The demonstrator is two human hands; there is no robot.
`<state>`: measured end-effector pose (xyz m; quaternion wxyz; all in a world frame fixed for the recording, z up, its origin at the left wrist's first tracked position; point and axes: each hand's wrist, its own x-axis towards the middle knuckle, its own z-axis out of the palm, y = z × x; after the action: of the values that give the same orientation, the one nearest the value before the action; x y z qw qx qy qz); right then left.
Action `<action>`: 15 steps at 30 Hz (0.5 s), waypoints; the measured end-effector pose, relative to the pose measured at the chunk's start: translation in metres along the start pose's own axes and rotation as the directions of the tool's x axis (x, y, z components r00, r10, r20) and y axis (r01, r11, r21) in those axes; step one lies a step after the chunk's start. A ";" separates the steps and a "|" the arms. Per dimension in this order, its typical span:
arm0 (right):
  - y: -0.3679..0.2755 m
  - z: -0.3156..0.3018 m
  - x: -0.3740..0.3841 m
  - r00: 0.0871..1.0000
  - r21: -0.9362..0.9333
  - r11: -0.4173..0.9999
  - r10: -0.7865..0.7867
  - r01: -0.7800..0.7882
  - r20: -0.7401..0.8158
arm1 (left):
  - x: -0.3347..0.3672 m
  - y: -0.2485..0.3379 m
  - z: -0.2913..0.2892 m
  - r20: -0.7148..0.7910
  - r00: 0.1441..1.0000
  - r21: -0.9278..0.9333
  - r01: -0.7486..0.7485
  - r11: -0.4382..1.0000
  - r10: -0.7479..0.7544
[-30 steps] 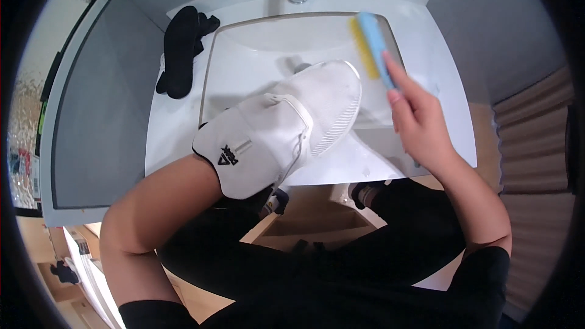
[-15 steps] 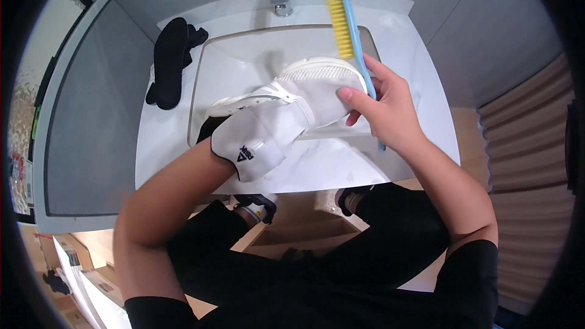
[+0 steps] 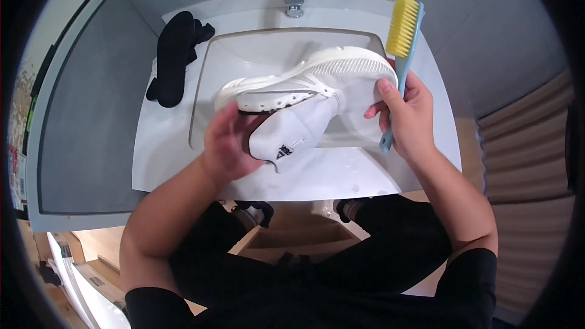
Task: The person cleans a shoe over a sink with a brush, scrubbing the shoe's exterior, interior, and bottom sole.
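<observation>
Just left of the frame's middle, the left hand [image 3: 224, 146] has come out of the white shoe [image 3: 362, 94] and is spread open, blurry, at the heel. The right hand [image 3: 409, 109] grips the toe and a blue brush [image 3: 404, 30]. The shoe is over the sink [image 3: 244, 55], long ways across, toe right, sole toward the top. The bench [image 3: 164, 161] is white, the wall [image 3: 481, 42] gray.

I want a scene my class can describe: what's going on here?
Over a sink, someone's right hand holds a white shoe by its toe, along with a blue brush. The left hand, slightly blurred, is at the heel end. A black insole-like piece lies on the counter, left of the sink.
</observation>
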<state>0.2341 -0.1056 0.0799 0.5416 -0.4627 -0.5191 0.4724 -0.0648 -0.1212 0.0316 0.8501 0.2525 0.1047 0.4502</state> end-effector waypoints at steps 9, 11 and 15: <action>0.018 -0.005 0.059 0.969 -0.376 0.927 0.087 0.007 0.233 | 0.025 -0.005 0.033 -0.649 0.754 0.291 0.119 0.949 0.105; 0.017 0.001 0.061 0.975 -0.533 0.842 0.040 0.085 0.219 | 0.010 -0.008 0.005 -0.533 0.829 0.457 0.116 0.882 0.167; 0.029 0.008 0.053 0.954 -0.716 0.657 -0.015 0.236 0.301 | 0.015 -0.012 -0.029 -0.611 0.772 0.487 0.193 0.852 0.175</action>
<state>0.2261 -0.0495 0.0581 0.2612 -0.5373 -0.7657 0.2381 -0.0590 -0.1046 0.0019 0.6640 0.3064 0.5054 0.4580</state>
